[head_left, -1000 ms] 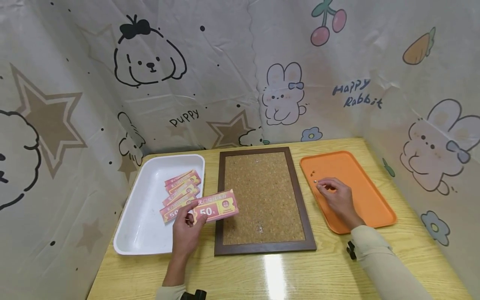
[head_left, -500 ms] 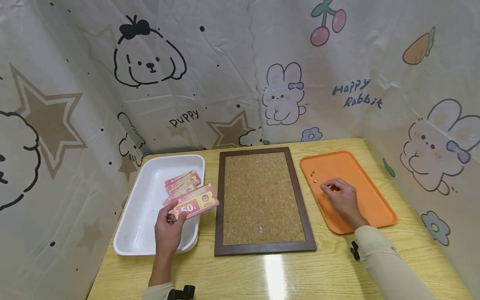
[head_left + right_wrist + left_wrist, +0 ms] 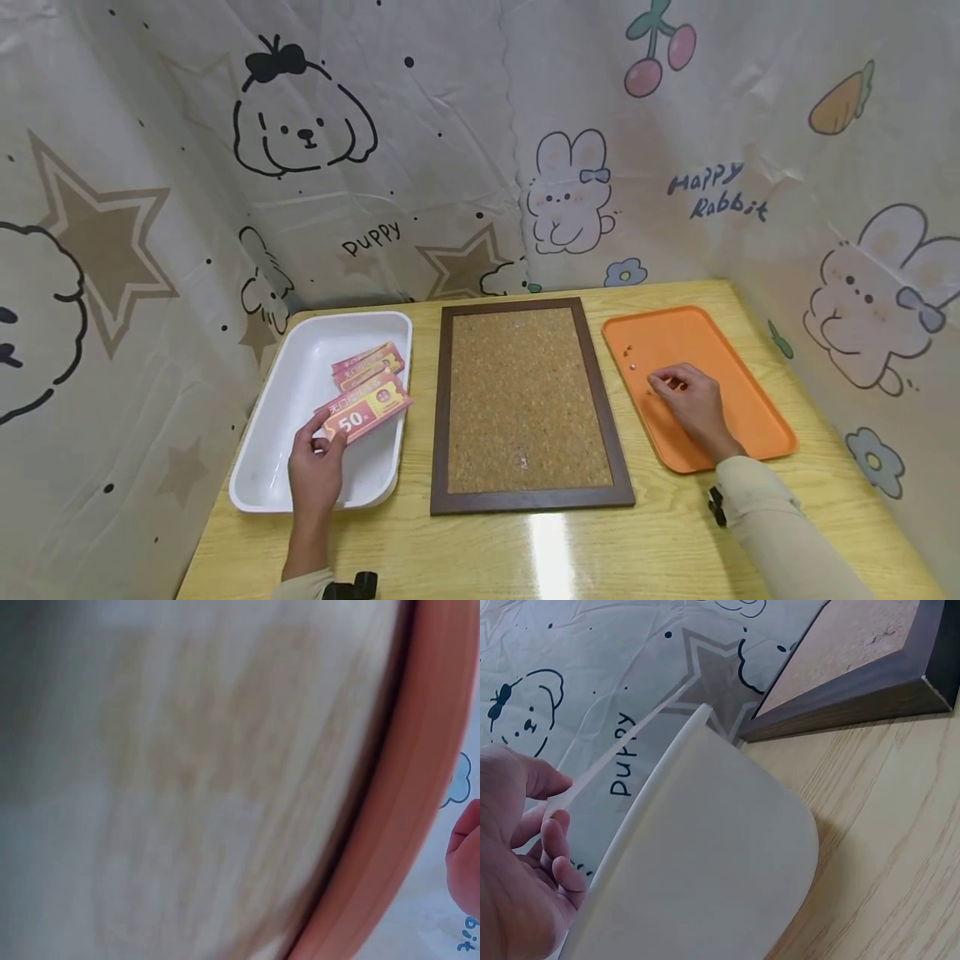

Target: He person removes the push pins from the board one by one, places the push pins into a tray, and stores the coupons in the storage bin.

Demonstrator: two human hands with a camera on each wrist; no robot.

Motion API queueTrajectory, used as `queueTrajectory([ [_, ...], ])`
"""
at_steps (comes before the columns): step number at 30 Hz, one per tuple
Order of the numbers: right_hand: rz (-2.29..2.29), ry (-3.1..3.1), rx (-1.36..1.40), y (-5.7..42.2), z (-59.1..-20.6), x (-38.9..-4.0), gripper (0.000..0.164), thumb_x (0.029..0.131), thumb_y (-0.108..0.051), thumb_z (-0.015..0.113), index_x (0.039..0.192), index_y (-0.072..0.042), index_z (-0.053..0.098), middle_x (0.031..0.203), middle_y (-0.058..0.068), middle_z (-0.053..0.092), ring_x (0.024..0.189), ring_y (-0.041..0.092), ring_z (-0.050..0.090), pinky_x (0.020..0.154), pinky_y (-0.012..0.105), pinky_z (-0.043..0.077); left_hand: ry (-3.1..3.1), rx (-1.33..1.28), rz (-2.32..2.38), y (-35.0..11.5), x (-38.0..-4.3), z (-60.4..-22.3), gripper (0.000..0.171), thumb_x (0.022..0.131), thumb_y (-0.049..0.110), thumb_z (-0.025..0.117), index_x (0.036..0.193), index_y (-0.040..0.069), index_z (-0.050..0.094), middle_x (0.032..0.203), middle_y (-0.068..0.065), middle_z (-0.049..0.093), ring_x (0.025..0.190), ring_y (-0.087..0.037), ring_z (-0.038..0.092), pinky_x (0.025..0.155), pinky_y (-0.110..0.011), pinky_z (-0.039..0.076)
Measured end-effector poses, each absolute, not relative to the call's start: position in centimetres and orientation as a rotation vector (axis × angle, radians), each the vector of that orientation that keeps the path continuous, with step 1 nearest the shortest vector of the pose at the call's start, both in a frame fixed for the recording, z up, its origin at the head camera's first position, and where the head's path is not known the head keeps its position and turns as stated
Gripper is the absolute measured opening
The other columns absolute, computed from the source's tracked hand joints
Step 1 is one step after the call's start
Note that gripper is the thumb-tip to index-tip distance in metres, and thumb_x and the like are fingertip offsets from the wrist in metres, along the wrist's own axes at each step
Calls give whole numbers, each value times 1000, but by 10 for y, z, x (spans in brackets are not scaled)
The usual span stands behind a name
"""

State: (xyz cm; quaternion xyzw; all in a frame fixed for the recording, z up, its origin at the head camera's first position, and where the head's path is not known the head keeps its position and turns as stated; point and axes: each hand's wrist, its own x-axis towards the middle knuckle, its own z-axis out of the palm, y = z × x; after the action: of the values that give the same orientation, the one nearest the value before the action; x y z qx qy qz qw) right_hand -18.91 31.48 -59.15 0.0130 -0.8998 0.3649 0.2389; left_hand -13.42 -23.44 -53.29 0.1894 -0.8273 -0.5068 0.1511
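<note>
In the head view my left hand (image 3: 315, 462) pinches a pink and yellow paper coupon (image 3: 371, 406) marked 50 between thumb and fingers, over the white tray (image 3: 255, 450). Several like coupons (image 3: 371, 360) lie fanned in that tray, partly covered by the held one. The left wrist view shows the coupon (image 3: 622, 750) nearly edge-on. Over the orange tray (image 3: 738, 408), my right hand (image 3: 692, 408) has thumb and forefinger brought together; whether a tiny thing is between them cannot be made out. Near its fingertips lie a small silvery piece (image 3: 632, 367) and several tiny brown pieces (image 3: 627, 351).
A cork board (image 3: 528, 400) in a dark brown frame lies between the two trays on the wooden table (image 3: 495, 554). A printed curtain (image 3: 450, 125) closes off the back and sides. The right wrist view shows mostly the orange tray's edge (image 3: 397, 795).
My left hand has carried the coupon leftward from the board's left edge to above the white tray. The right hand has drawn slightly right and nearer, away from the silvery piece.
</note>
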Motion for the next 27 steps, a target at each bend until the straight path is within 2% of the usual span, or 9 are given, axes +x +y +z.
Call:
queueTrajectory([
  [9,950,-2539,44,317,-591,-188,7,85,-22,74,86,-15,72,82,0,67,71,-1,51,60,16,42,-2394,605,-1410,-241,-134,-535,46,92,13,60,138,10,52,122,-8,53,77,-5,41,59,-15,35],
  [17,944,-2583,11,319,-592,-188,9,86,-25,73,87,-16,73,85,1,68,71,-5,49,61,18,43,-2416,602,-1333,-244,-135,-536,48,92,13,61,138,6,51,117,-10,54,75,-1,40,61,-16,34],
  [23,900,-2652,0,321,-592,-189,12,86,-28,73,86,-16,73,85,2,68,72,9,55,64,24,43,-2476,587,-1240,-245,-138,-537,49,90,12,62,138,3,51,120,-14,55,74,0,41,62,-17,33],
  [27,904,-2732,-4,322,-593,-190,17,89,-31,69,89,-15,74,89,4,69,76,16,58,67,29,44,-2525,569,-1181,-244,-139,-538,51,90,12,62,138,3,49,120,-16,54,77,-7,45,64,-20,34],
])
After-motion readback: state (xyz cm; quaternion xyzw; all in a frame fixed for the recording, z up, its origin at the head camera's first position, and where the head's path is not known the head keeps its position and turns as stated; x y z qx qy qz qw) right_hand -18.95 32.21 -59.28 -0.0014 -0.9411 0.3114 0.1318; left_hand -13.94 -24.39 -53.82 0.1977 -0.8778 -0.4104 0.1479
